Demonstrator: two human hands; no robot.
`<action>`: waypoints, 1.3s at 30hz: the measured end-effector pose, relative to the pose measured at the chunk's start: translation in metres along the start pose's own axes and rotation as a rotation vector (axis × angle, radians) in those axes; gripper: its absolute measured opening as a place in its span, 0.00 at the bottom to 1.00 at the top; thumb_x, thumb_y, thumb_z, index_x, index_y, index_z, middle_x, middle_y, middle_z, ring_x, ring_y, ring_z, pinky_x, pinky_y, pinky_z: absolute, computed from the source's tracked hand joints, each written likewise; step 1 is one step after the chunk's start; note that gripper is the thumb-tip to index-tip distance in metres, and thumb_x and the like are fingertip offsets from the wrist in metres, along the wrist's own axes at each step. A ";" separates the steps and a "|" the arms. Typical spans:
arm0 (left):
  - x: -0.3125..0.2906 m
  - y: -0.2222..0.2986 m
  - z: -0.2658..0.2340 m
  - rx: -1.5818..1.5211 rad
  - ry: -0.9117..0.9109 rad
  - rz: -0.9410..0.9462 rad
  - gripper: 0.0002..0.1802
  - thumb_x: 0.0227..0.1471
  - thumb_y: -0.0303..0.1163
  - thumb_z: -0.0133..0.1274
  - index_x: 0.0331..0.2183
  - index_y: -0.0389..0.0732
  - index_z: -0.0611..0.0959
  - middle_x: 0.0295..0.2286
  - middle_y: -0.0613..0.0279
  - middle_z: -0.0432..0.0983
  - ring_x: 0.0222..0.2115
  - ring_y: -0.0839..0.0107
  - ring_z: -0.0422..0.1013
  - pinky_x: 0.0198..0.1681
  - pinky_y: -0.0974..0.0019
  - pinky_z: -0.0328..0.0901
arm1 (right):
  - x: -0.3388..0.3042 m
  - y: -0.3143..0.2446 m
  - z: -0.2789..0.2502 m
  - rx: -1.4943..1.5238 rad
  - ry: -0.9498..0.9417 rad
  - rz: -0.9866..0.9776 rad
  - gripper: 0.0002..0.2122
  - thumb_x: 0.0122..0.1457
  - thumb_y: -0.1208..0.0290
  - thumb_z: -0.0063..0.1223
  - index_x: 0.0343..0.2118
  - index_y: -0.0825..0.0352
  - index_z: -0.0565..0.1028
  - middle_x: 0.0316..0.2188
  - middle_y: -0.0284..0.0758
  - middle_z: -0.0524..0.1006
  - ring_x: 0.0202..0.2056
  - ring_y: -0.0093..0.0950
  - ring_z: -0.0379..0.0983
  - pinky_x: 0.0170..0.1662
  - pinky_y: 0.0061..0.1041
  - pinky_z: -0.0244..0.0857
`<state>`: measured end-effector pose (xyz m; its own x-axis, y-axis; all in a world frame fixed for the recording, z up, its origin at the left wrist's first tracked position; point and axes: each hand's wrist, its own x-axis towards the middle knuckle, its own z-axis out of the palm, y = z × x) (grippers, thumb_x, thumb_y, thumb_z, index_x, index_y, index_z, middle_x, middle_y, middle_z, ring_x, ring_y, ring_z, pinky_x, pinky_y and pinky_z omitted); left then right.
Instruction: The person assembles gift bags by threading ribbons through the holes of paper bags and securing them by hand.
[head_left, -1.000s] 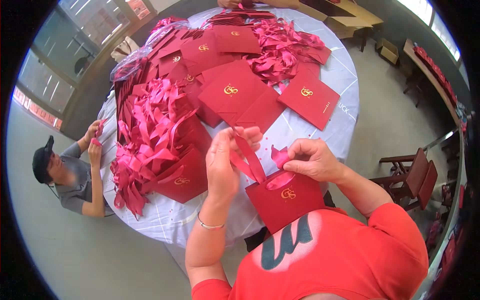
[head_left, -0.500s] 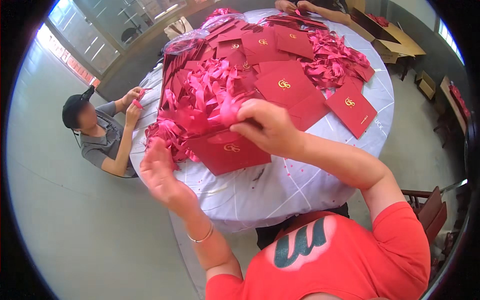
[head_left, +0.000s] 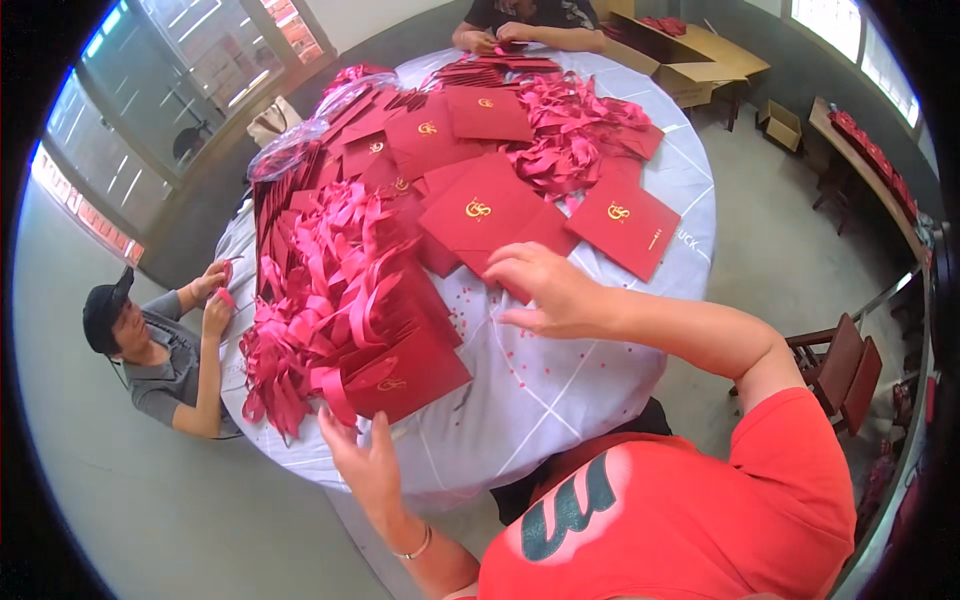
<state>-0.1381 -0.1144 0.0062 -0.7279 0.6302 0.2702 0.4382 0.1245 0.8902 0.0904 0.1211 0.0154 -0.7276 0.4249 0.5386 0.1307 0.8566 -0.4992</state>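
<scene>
Your left hand (head_left: 365,470) is spread open at the table (head_left: 560,390) edge, fingertips touching a ribboned red bag (head_left: 400,375) lying flat on the finished pile (head_left: 320,300). Your right hand (head_left: 545,290), open and empty, reaches over the flat red bags (head_left: 490,210) without ribbons; many remain. Farther off, loose ribbons (head_left: 570,130), then an open cardboard box (head_left: 690,55) with red goods inside.

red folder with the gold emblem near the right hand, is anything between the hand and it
Nothing visible does. The right hand hovers at the near edge of the red folder, fingertips over its corner, with no ribbon or other item between them.
</scene>
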 end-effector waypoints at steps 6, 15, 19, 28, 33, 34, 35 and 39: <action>-0.031 0.051 0.013 0.400 0.391 0.509 0.37 0.46 0.19 0.55 0.57 0.27 0.60 0.55 0.39 0.61 0.57 0.50 0.61 0.60 0.54 0.56 | -0.012 0.061 -0.027 -0.449 -0.127 -0.041 0.33 0.39 0.79 0.58 0.54 0.70 0.67 0.59 0.45 0.64 0.60 0.42 0.60 0.61 0.38 0.54; -0.008 0.099 0.118 0.395 -0.619 0.755 0.28 0.44 0.27 0.60 0.47 0.28 0.71 0.45 0.37 0.70 0.45 0.42 0.68 0.50 0.51 0.63 | -0.012 0.056 -0.026 -0.380 -0.168 -0.073 0.34 0.39 0.74 0.59 0.56 0.69 0.66 0.58 0.48 0.63 0.60 0.45 0.58 0.62 0.42 0.51; 0.002 0.099 0.155 0.531 -0.817 0.804 0.30 0.44 0.30 0.61 0.48 0.29 0.71 0.50 0.32 0.66 0.51 0.41 0.65 0.54 0.51 0.61 | -0.038 0.070 -0.064 -0.513 0.105 0.140 0.43 0.38 0.54 0.70 0.58 0.69 0.63 0.58 0.54 0.61 0.59 0.50 0.57 0.62 0.44 0.51; 0.005 0.071 0.183 0.425 -0.698 0.878 0.21 0.46 0.29 0.59 0.41 0.30 0.74 0.47 0.34 0.68 0.48 0.43 0.66 0.54 0.49 0.60 | -0.079 0.089 -0.095 -0.550 -0.095 0.725 0.59 0.30 0.43 0.70 0.64 0.67 0.49 0.62 0.57 0.52 0.62 0.55 0.48 0.65 0.46 0.44; 0.006 0.068 0.181 0.342 -0.645 0.905 0.17 0.45 0.27 0.59 0.39 0.31 0.76 0.43 0.38 0.72 0.44 0.45 0.70 0.51 0.51 0.63 | -0.081 0.089 -0.096 -0.462 0.057 0.674 0.59 0.31 0.42 0.68 0.64 0.68 0.49 0.60 0.57 0.54 0.62 0.52 0.50 0.64 0.45 0.45; 0.006 0.068 0.181 0.308 -0.622 0.907 0.17 0.45 0.27 0.58 0.39 0.31 0.76 0.41 0.39 0.74 0.42 0.46 0.71 0.49 0.52 0.65 | -0.082 0.088 -0.098 -0.465 0.055 0.672 0.59 0.31 0.42 0.68 0.64 0.68 0.49 0.60 0.57 0.54 0.62 0.52 0.50 0.64 0.45 0.45; 0.007 0.068 0.180 0.305 -0.618 0.907 0.17 0.45 0.27 0.58 0.39 0.31 0.76 0.41 0.39 0.74 0.42 0.46 0.71 0.49 0.52 0.65 | -0.083 0.086 -0.100 -0.396 0.090 0.631 0.58 0.32 0.44 0.69 0.64 0.69 0.49 0.61 0.56 0.54 0.62 0.51 0.49 0.64 0.43 0.45; 0.009 0.068 0.179 0.167 -0.509 0.881 0.17 0.46 0.25 0.57 0.41 0.31 0.76 0.39 0.42 0.76 0.38 0.47 0.74 0.45 0.54 0.68 | -0.081 0.067 -0.106 -0.158 0.180 0.529 0.57 0.34 0.50 0.71 0.64 0.70 0.49 0.62 0.52 0.53 0.64 0.46 0.48 0.66 0.38 0.44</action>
<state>-0.0207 0.0367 0.0034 0.1799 0.7945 0.5800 0.8040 -0.4585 0.3786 0.2292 0.1749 0.0103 -0.4118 0.8385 0.3569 0.5546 0.5413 -0.6320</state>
